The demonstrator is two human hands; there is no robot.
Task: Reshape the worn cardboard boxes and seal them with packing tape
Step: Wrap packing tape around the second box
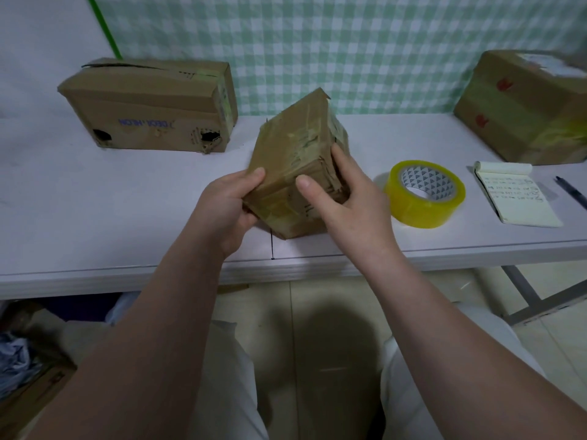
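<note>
box (295, 160) gripped between left hand (227, 206) and right hand (344, 198) fingers.

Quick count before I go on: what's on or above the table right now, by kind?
Cardboard boxes: 3 (held box, left box, right box)
Tape rolls: 1 (yellow tape roll)
Notepads: 1 (notepad)
Pens: 1 (pen)
Total: 6
</note>
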